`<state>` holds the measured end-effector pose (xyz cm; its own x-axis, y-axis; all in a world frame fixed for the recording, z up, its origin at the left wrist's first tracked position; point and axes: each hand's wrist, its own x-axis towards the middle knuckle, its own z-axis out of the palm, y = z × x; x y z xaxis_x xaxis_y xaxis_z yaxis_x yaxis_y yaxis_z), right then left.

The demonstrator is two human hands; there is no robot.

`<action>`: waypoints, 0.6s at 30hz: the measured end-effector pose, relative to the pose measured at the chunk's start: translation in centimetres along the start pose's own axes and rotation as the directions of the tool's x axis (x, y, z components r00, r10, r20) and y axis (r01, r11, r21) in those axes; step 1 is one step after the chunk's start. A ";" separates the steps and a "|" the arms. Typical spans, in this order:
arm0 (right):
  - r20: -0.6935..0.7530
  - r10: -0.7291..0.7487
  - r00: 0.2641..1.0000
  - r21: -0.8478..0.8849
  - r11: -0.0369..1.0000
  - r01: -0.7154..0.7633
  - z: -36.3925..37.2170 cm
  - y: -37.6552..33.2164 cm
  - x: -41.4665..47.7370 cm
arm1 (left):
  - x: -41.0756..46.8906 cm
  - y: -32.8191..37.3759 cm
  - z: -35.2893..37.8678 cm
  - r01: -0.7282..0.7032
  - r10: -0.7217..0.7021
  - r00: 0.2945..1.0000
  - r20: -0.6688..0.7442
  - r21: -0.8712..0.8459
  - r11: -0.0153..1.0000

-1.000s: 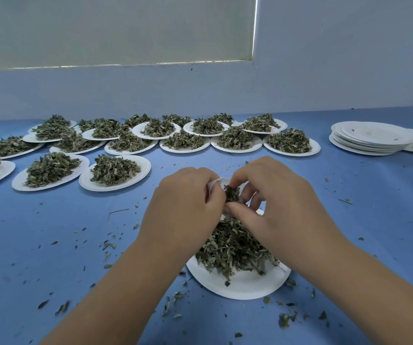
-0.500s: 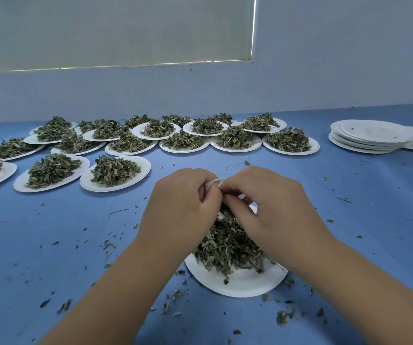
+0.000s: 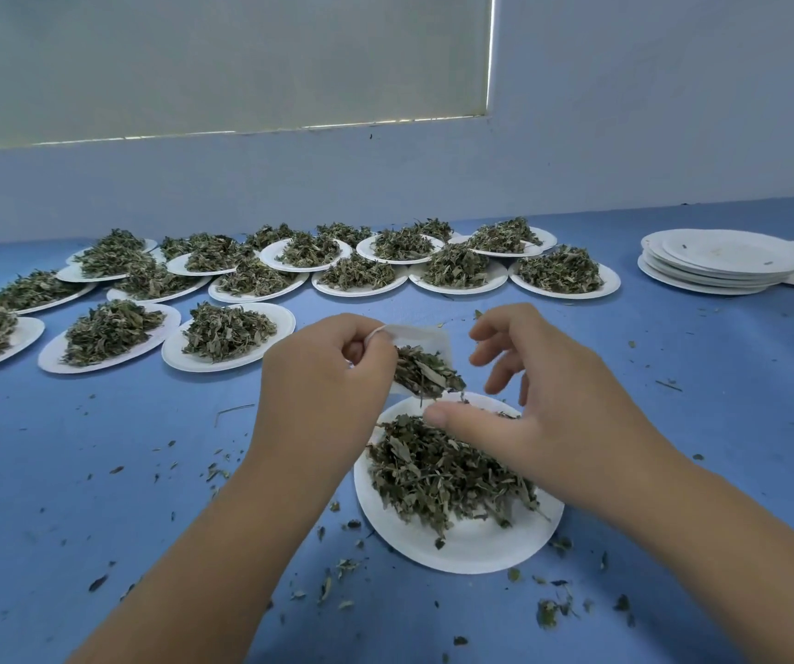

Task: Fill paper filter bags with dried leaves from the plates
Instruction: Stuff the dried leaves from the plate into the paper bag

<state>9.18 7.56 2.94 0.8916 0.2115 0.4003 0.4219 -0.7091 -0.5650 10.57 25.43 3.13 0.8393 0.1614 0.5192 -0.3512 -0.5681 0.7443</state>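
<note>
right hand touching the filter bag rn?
Apart. In the head view the right hand is open, its fingers spread, with blue table visible between the fingertips and the filter bag. Only the left hand pinches the bag, above the plate.

The right hand [image 3: 543, 404], a second ago pinched against the left hand [image 3: 333, 376] at the mouth of the bag [image 3: 426, 357], has drawn away to the right and spread its fingers. The bag, then nearly hidden between both hands, now shows its white flap and the leaves [image 3: 421, 371] inside.
</note>
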 end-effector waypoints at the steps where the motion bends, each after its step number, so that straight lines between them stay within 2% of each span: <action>1: 0.025 -0.001 1.000 -0.015 1.000 0.001 0.3 0.0 0.0 | 0.0 0.0 0.0 0.000 0.000 1.000 -0.002 0.004 1.000; 6: -0.030 -0.048 0.998 0.101 0.994 0.050 1.1 -0.2 0.0 | 0.0 0.1 0.0 -0.004 0.004 1.000 -0.009 0.017 1.000; 10: -0.174 -0.128 0.976 0.181 0.970 0.160 1.1 -0.5 -0.2 | -0.2 0.0 0.3 -0.013 0.013 1.000 -0.011 0.027 1.000; 14: -0.278 -0.200 0.940 0.082 0.970 0.230 1.2 -0.6 -0.1 | -0.5 0.1 0.7 -0.086 0.087 0.996 -0.002 0.079 0.993; 18: -0.236 -0.249 0.939 -0.065 0.969 0.240 1.5 -0.6 0.3 | -0.8 0.5 0.9 -0.152 0.148 0.988 0.053 0.086 0.985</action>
<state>9.44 9.09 2.36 0.6939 0.2165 0.6867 0.6122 -0.6794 -0.4045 10.09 24.34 2.74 0.7992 0.0325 0.6002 -0.4374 -0.6535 0.6178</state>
